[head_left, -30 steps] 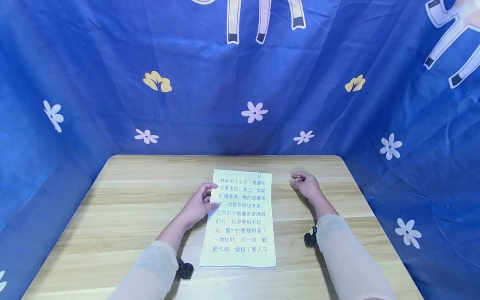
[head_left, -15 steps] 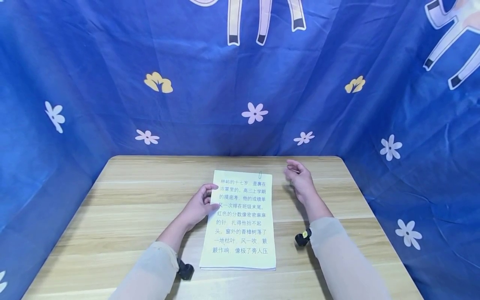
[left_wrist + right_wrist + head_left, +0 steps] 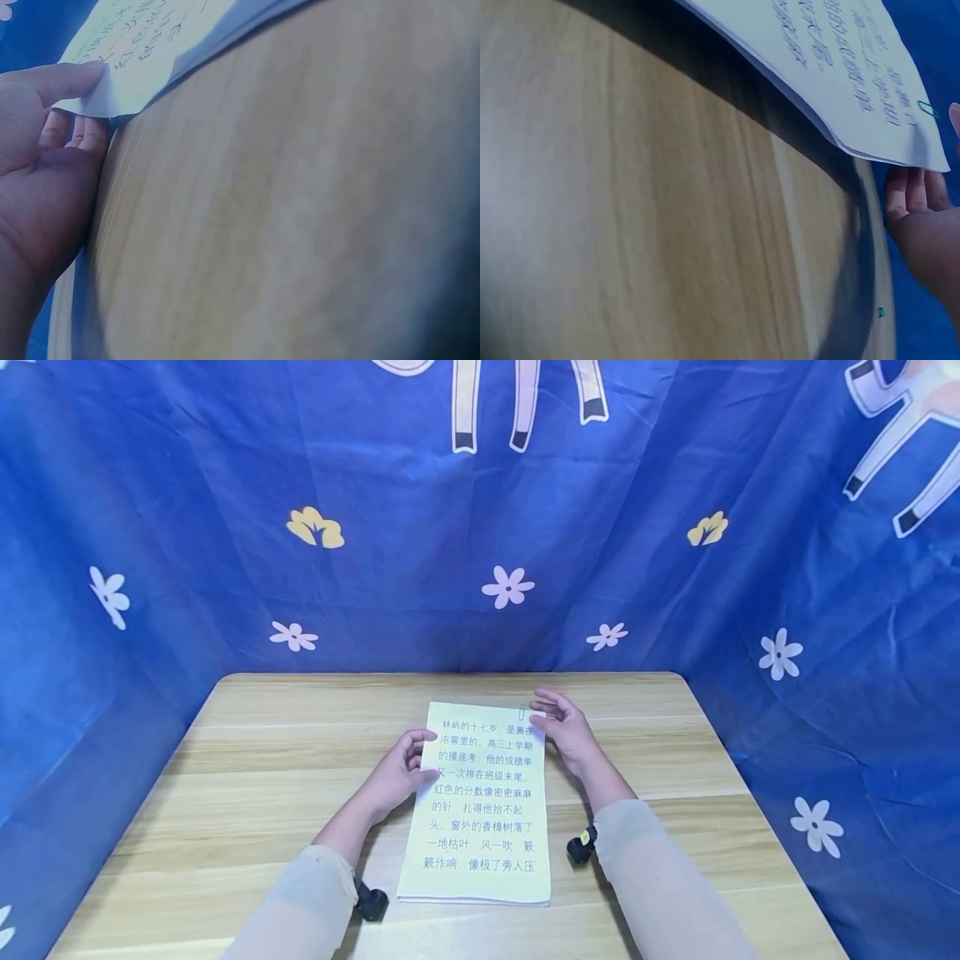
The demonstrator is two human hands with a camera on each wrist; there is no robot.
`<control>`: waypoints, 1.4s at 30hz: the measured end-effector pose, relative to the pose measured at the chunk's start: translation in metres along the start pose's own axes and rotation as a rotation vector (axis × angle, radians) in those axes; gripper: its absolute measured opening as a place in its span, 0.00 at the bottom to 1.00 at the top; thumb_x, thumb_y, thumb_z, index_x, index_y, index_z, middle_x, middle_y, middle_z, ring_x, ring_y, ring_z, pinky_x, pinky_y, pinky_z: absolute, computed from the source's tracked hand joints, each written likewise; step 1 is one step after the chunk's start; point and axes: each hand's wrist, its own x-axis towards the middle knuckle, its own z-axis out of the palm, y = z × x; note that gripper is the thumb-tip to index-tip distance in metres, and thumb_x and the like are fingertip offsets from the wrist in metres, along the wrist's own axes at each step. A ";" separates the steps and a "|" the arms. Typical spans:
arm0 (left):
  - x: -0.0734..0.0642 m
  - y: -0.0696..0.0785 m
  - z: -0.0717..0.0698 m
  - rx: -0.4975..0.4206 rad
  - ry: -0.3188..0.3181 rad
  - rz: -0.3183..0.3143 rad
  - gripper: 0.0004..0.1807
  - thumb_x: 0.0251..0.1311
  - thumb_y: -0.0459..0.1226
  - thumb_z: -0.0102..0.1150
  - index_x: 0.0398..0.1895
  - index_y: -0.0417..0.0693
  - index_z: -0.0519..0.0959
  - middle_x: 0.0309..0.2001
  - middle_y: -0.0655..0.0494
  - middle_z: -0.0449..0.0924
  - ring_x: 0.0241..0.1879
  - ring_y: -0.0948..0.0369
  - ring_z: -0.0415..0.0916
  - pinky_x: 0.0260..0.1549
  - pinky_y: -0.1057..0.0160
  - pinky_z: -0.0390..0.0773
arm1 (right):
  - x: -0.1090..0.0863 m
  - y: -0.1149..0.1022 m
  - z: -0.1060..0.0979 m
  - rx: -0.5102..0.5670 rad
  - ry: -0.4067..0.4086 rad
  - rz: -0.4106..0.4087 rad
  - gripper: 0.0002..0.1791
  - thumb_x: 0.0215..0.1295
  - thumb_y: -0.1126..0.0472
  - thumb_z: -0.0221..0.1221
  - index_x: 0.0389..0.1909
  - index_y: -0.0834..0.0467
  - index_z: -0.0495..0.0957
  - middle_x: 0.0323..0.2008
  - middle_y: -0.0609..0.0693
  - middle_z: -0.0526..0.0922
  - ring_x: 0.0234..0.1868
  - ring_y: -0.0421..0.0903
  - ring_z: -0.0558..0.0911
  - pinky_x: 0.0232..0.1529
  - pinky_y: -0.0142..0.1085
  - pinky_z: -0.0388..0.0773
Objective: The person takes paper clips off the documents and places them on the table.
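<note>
Paper in a stack (image 3: pixel 480 810) lies across the middle of the desk (image 3: pixel 262 760), its top just short of the desk's far edge; the desk's near edge is cut off on my head feed. How much of the stack rests on the wood I cannot tell. From my left wrist view, the left hand (image 3: pixel 392 781), partly out of frame, has the left edge pinched, thumb on top and fingers underneath, their tips hidden. The right hand (image 3: pixel 573 735) is at the corner nearest the desk's far right corner, fingers loosely bent and thumb well apart from them; my right wrist view crops the thumb, so I cannot tell whether it touches the sheet. A small green speck (image 3: pixel 881 312) beside the desk's edge is too small for me to name. The top sheet looks pale yellow from the head and whiter at the wrists, filled with large dark Chinese print, and layered sheet edges show beneath it. A green paper clip (image 3: pixel 522 712) sits on its top edge, near the right hand.
</note>
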 end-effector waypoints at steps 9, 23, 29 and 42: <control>-0.002 -0.002 0.001 -0.025 -0.016 0.007 0.39 0.65 0.21 0.65 0.77 0.50 0.65 0.70 0.42 0.73 0.52 0.56 0.81 0.48 0.66 0.87 | 0.000 0.012 0.011 0.024 0.001 0.071 0.30 0.71 0.71 0.67 0.73 0.60 0.76 0.49 0.49 0.89 0.38 0.41 0.91 0.39 0.30 0.89; -0.001 -0.002 0.001 -0.036 -0.018 0.019 0.40 0.64 0.20 0.64 0.77 0.49 0.65 0.69 0.43 0.73 0.52 0.56 0.81 0.48 0.67 0.87 | -0.001 0.010 0.019 -0.123 0.075 0.029 0.28 0.68 0.70 0.68 0.69 0.59 0.80 0.68 0.58 0.81 0.39 0.40 0.90 0.41 0.28 0.89; -0.001 -0.001 0.001 -0.029 -0.017 0.015 0.38 0.66 0.22 0.64 0.77 0.48 0.64 0.69 0.42 0.72 0.52 0.57 0.81 0.48 0.67 0.86 | 0.000 0.010 0.019 -0.183 0.105 -0.007 0.24 0.67 0.68 0.70 0.65 0.56 0.84 0.72 0.54 0.79 0.49 0.44 0.89 0.53 0.32 0.88; -0.001 0.000 0.001 -0.017 -0.008 -0.004 0.38 0.67 0.23 0.64 0.77 0.51 0.65 0.69 0.44 0.73 0.52 0.57 0.80 0.46 0.68 0.85 | 0.000 0.005 0.014 -0.215 0.233 -0.067 0.22 0.68 0.66 0.70 0.63 0.55 0.86 0.53 0.53 0.90 0.57 0.47 0.84 0.63 0.35 0.83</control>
